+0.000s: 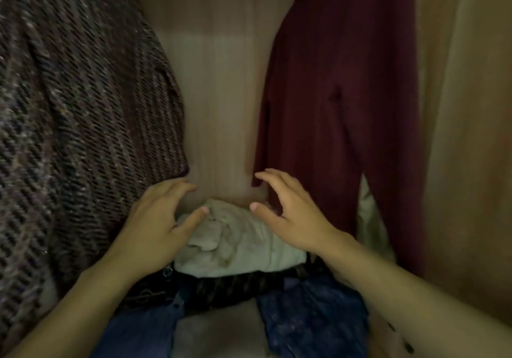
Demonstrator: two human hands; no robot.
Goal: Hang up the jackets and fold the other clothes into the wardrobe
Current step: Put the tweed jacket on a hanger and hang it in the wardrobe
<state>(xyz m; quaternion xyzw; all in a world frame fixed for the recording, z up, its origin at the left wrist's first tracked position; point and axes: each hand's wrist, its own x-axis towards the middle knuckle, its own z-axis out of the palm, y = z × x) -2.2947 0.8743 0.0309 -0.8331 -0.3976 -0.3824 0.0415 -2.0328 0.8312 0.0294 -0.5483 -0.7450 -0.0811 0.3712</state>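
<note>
Where jackets hang: wooden wardrobe (pixel 219 80) interior.

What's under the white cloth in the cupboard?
The pale folded cloth lies on a dark patterned garment. Anything deeper in the pile is covered.

Home wardrobe (pixel 219 86): hanging jackets (pixel 340 94), folded clothes (pixel 238 241).

Wardrobe floor (pixel 219 327), dark patterned garment (pixel 235 288) and blue clothes (pixel 313 310) on it, pale folded cloth (pixel 238 244) atop
</note>
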